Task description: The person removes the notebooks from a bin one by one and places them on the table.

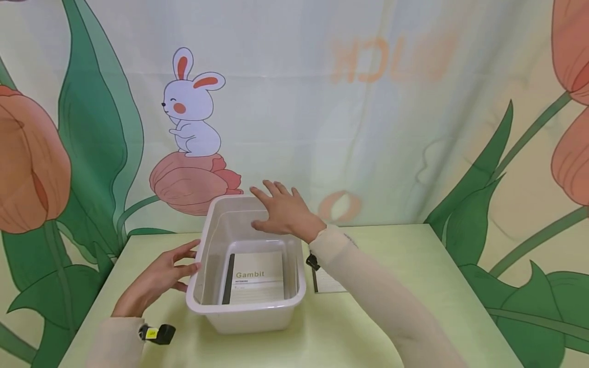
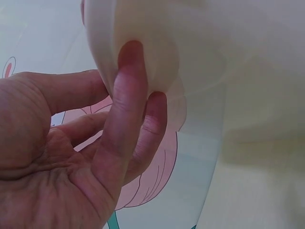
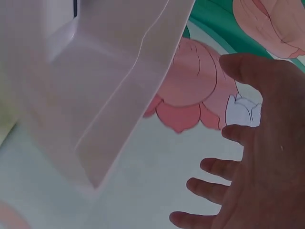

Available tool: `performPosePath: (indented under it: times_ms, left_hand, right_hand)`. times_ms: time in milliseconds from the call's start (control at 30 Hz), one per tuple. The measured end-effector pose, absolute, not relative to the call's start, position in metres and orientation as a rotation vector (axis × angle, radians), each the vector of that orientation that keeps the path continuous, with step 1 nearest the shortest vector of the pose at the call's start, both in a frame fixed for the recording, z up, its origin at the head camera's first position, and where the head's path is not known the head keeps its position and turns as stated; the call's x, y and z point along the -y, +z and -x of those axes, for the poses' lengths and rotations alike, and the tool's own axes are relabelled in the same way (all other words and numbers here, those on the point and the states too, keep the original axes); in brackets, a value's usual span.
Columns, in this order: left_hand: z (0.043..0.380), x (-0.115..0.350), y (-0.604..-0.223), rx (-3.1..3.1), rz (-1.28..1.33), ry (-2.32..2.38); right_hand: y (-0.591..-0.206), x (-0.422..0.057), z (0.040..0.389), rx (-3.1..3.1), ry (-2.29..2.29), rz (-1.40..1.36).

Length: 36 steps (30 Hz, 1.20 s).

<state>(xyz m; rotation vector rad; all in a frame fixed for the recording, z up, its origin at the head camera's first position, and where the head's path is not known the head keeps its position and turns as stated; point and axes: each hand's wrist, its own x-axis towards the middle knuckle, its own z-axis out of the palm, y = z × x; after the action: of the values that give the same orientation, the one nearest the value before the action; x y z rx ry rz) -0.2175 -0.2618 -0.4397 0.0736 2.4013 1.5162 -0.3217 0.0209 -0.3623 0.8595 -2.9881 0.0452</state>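
Observation:
A pale plastic storage bin (image 1: 250,319) stands on the table, and a notebook (image 1: 257,286) marked "Gambit", with a dark spine, lies on its floor. My left hand (image 1: 165,276) holds the bin's left rim; in the left wrist view, fingertips (image 2: 131,52) press the outer wall just under the lip. My right hand (image 1: 285,212) is over the bin's far right corner, fingers spread and holding nothing. The right wrist view has the bin's wall (image 3: 119,62) to the left of this hand (image 3: 267,157).
Right of the bin lies another notebook (image 1: 326,281), partly covered by the right sleeve (image 1: 368,286). Behind the table (image 1: 409,266) hangs a curtain (image 1: 294,102) printed with tulips and a rabbit. Black wrist straps (image 1: 158,334) sit on both arms.

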Motion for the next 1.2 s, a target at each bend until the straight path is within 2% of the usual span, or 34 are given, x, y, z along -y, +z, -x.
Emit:
performPosePath:
  times_ms: [333,733,933,1067,1200]
  left_hand:
    - [0.218,0.259,-0.445,-2.374,-0.055,1.543]
    - [0.222,0.266,-0.438,-2.405,-0.07,1.524]
    - [0.22,0.264,-0.44,-2.376,-0.05,1.54]
    - [0.218,0.263,-0.441,-2.39,-0.038,1.532]
    - [0.22,0.262,-0.44,-2.398,-0.032,1.525]
  right_hand:
    - [-0.396,0.028,0.328,3.198,0.066,-0.845]
    - [-0.442,0.06,0.348,3.423,0.162,-0.691]
    - [-0.453,0.066,0.331,3.524,0.18,-0.557]
    - [-0.451,0.073,0.318,3.527,0.16,-0.586]
    - [-0.471,0.078,0.327,3.547,0.117,-0.597]
